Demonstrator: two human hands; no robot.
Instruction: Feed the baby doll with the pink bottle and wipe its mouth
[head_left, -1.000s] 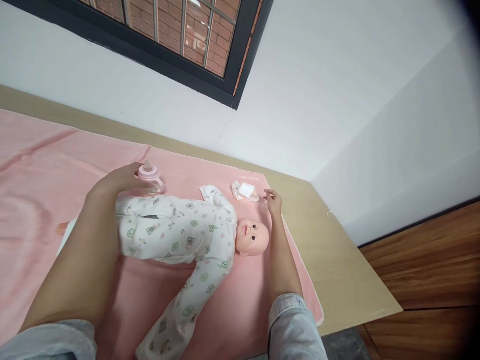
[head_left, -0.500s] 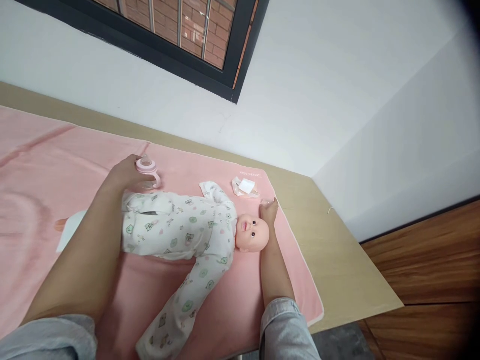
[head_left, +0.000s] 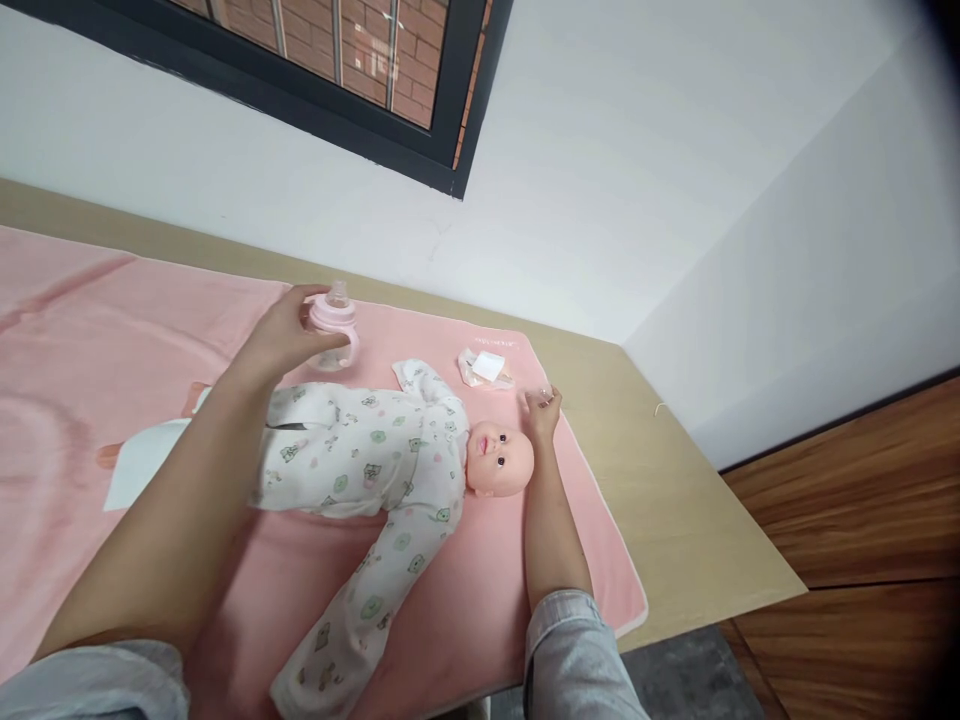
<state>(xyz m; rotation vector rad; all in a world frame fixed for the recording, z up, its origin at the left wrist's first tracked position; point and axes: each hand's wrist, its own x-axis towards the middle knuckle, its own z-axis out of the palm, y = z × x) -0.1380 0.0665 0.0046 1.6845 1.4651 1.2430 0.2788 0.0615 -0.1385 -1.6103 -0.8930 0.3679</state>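
My left hand point(head_left: 286, 335) is closed around a pink-and-clear baby bottle point(head_left: 334, 322) with side handles and a bare clear teat, held upright beyond the doll's hips. Between the fingers of my right hand point(head_left: 543, 418) is a small clear cap point(head_left: 537, 396), partly hidden, just past the doll's head. The baby doll point(head_left: 495, 460) lies face up, its head to the right. It wears a white printed bodysuit point(head_left: 367, 450); one long sleeve stretches toward me. My left forearm crosses over the doll's lower body and hides part of it.
A pink blanket point(head_left: 67, 310) covers much of the wooden table point(head_left: 652, 500). A small clear packet with a white label point(head_left: 487, 367) lies beyond the doll's head. Behind the table rise a white wall point(head_left: 562, 200) and a dark-framed window point(head_left: 442, 150).
My left hand has carried the bottle to the right and slightly up. My right hand has turned a little, and the clear cap shows more.
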